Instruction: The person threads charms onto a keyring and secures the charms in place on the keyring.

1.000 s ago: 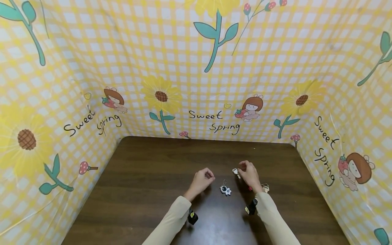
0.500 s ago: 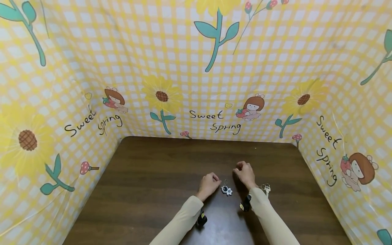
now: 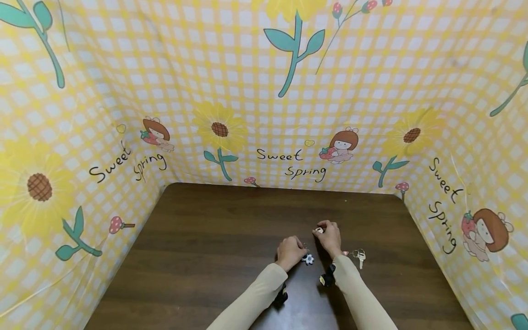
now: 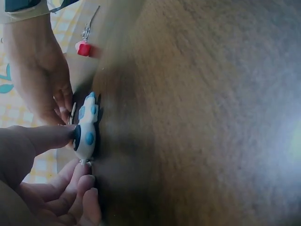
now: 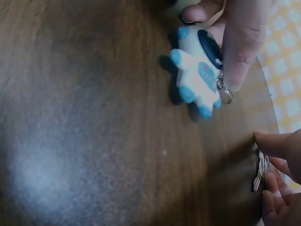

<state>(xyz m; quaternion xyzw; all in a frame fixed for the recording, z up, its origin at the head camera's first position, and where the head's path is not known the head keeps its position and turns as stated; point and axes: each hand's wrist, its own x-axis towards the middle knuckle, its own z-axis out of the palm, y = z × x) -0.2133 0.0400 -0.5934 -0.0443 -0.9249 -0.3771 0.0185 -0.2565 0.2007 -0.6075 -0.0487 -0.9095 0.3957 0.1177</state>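
Note:
A white and blue astronaut keychain lies on the table, its head end partly hidden under my left hand. In the left wrist view, my left thumb rests on the dark visor of the astronaut keychain while the other fingers curl at its head end, by the small metal link. Farther back and to the right, my right hand pinches a silver key between thumb and fingertips. The right wrist view shows the key edge-on, close to the tabletop; whether it is one key or more I cannot tell.
Right of my right wrist lies another silver key on a ring, with a small pink-red charm attached. The brown wooden table is enclosed by a yellow checked cloth at the back and sides.
My left hand has moved right and taken hold of the astronaut keychain. The right hand has shifted little; its key, hidden half a second ago, shows again.

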